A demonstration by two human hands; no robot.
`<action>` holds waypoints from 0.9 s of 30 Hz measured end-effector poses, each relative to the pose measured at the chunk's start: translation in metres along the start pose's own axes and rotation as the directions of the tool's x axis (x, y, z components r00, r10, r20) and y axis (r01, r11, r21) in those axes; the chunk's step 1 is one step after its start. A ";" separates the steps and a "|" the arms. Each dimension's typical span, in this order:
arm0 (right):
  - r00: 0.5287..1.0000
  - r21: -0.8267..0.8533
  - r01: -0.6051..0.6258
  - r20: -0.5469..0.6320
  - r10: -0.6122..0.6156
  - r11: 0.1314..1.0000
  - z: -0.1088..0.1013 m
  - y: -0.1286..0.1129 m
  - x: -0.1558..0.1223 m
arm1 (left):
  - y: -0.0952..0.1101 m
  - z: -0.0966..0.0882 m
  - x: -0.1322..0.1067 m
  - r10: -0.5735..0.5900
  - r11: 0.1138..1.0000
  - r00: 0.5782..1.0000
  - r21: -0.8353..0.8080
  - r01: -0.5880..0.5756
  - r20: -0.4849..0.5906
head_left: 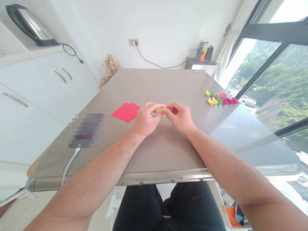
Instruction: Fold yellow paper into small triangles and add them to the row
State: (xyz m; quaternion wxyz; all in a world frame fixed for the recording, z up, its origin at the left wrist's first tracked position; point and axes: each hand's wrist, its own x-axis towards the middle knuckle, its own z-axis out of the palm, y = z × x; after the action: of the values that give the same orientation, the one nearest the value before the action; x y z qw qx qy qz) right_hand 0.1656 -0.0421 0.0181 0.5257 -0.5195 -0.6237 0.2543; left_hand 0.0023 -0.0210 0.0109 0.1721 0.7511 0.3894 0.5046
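Observation:
Between my two hands is a small folded piece of yellow paper (160,110), held over the middle of the table. My left hand (148,118) pinches its left side between thumb and fingers. On the other side, the thumb and fingers of my right hand (179,116) close on its right edge. Part of the paper is hidden behind the fingertips. Red paper sheets (125,112) lie flat just left of my left hand, overlapping each other. Farther off at the right, small folded paper pieces (220,100) in yellow, green, pink and magenta stand in two rows.
The grey table (158,83) fills the middle of the view. A blurred-out dark object (86,131) with a white cable (68,165) lies at the left. Dried stalks (109,67) stand behind the table's far left corner. A window (269,73) is at the right.

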 end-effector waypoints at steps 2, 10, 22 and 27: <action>0.998 0.078 -0.041 0.042 0.038 0.996 -0.001 0.000 0.001 | 0.000 0.000 0.000 -0.002 1.000 1.000 0.004 0.002 0.002; 0.997 0.079 -0.013 0.079 0.007 0.997 -0.005 0.001 0.003 | -0.003 -0.003 0.000 -0.157 0.980 0.980 -0.105 0.170 0.120; 0.922 0.105 -0.212 0.351 0.164 0.972 -0.018 -0.001 0.005 | -0.013 -0.013 0.006 -0.373 0.862 0.873 -0.232 0.451 0.314; 0.897 0.063 -0.196 0.415 0.153 0.979 -0.023 0.000 0.006 | -0.014 -0.020 0.009 -0.347 0.789 0.778 -0.286 0.544 0.523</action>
State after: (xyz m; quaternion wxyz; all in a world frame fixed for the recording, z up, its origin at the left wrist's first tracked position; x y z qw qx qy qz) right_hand 0.1874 -0.0415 0.0280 0.3852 -0.4809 -0.6566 0.4351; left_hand -0.0193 -0.0081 0.0164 0.5314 0.6728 0.3914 0.3344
